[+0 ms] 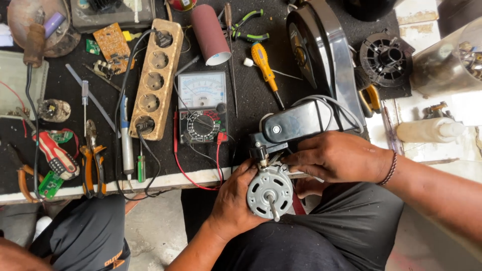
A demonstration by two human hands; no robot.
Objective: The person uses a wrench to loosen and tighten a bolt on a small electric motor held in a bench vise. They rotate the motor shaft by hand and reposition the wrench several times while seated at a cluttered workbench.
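Nearest, over the lap at the bench's near edge, the small fan motor (269, 192): metal, probably heavy and rigid, best gripped by its casing, clear of the shaft. Left hand (232, 200) cups it, fingers curled; right hand (337, 156) rests fingertips on its top. Beyond, the analogue multimeter (203, 106).

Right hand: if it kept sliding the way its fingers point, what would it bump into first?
The right hand points left across the motor; beyond it, probably the multimeter's red lead, though depth is unclear.
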